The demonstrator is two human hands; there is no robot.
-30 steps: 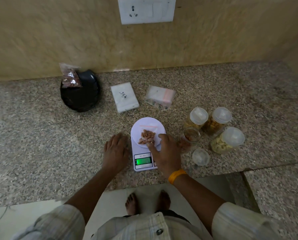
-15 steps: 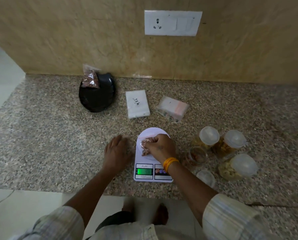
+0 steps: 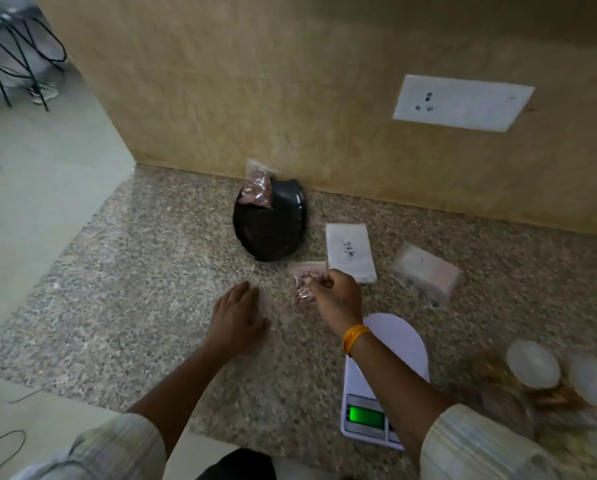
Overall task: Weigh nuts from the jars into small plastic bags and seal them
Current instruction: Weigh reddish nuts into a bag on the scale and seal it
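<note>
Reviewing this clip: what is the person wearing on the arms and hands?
Both forearms are bare below pale, faintly striped shirt sleeves pushed up toward the elbows. The right wrist carries orange-yellow thread bands. The left hand and right hand wear no gloves; no rings are discernible in this blurred view.

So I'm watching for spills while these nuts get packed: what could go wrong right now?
The right hand pinches the small bag of nuts in mid-air, off the scale. Whether its top is sealed cannot be told; if not, tilting it could spill nuts onto the counter. The left hand rests flat on the counter and does not support the bag, so a one-handed grip might slip. The jars stand close beside the right forearm and could be knocked.
</note>
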